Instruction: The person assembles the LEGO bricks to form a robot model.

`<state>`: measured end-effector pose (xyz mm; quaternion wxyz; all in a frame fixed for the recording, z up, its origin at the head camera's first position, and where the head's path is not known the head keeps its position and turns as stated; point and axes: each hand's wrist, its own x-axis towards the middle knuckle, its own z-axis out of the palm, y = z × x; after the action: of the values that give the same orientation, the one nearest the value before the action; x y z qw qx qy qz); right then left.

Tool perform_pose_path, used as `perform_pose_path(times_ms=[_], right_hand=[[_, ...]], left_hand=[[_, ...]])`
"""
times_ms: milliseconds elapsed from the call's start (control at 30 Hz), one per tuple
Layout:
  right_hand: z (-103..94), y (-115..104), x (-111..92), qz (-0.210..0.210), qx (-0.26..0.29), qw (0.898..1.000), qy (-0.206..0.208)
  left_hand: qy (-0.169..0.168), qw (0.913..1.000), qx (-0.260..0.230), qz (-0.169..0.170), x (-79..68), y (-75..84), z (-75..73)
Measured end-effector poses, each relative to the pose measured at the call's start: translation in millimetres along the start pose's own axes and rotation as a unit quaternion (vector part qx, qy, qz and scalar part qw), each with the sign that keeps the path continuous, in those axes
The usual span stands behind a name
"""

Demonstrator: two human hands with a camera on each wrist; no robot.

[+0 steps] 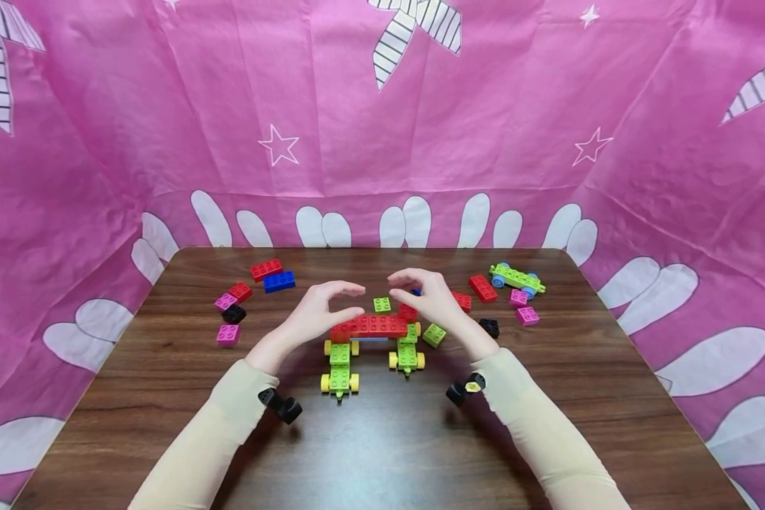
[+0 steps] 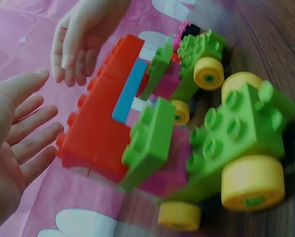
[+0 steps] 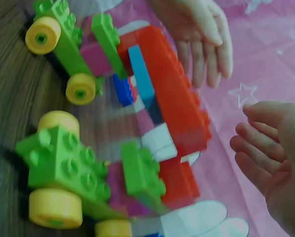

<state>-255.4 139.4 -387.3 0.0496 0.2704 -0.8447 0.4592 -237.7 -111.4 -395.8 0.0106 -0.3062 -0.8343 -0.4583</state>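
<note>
My left hand (image 1: pixel 309 312) hovers at the left end of a built toy with thumb and fingers spread apart. Opposite it, my right hand (image 1: pixel 428 301) holds the same loose pose above the right end. Neither hand has anything in it. Between and below them, a row of red bricks (image 1: pixel 376 326) spans two green wheeled bases, one on the left (image 1: pixel 340 375) and one on the right (image 1: pixel 406 356), both with yellow wheels. In the left wrist view, a blue brick (image 2: pixel 129 94) lies under the red row, and pinkish bricks (image 2: pixel 165 175) join it to the bases.
Red, pink and black (image 1: pixel 234 314) bricks, plus a blue one (image 1: pixel 279 282), lie at the left. Loose green bricks (image 1: pixel 434 335) lie near the toy. To the right are red (image 1: pixel 482 288), pink and black bricks and a green base with blue wheels (image 1: pixel 516 278).
</note>
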Motion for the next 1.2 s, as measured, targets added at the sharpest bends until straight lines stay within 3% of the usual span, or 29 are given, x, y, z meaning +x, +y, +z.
perform_pose_path(times_ms=[267, 567, 900, 1200], right_hand=[[-8.4, 26, -14, 0.053, 0.024, 0.998, 0.019], [-11.6, 48, -27, 0.078, 0.052, 0.995, 0.015], [-11.7, 64, -38, 0.092, 0.066, 0.993, -0.031], [-11.3, 70, -41, 0.11, 0.077, 0.988, -0.072]], left_hand=[[0.005, 1.0, 0.003, 0.006, 9.3, 10.4, 12.8], [-0.023, 0.9997, 0.007, -0.002, 11.9, 15.4, 24.0], [-0.09, 0.9956, 0.025, -0.006, 20.0, 21.5, 33.6], [-0.121, 0.9916, 0.043, -0.012, 27.5, 21.4, 39.1]])
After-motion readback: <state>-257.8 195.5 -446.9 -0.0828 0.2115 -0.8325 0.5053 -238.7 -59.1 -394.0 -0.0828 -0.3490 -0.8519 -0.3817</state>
